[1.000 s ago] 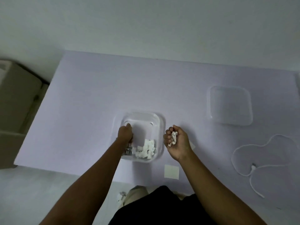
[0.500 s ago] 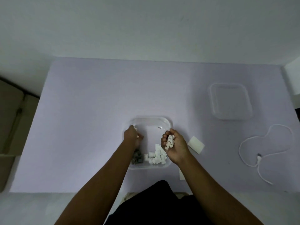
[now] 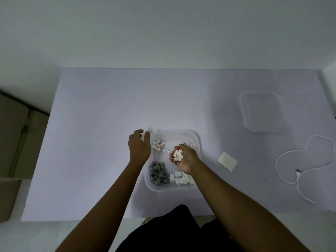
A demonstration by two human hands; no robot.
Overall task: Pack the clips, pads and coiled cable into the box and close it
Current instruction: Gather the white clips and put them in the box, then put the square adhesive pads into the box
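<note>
L hand (image 3: pixel 139 149) palm down, fingers loosely spread, holds nothing. R hand (image 3: pixel 184 159) palm up, fingers curled, cups white clips (image 3: pixel 178 154). Both forearms bare, stretched fwd.

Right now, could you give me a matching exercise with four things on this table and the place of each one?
Things:
1. grey clips
2. lid
3. white cable
4. square pad

Places:
a. loose on the table, far right
b. inside the box, near-left corner
c. flat on the table, just right of the box
d. on the table, beyond the cable

Pairs: 1-b; 2-d; 3-a; 4-c
</note>
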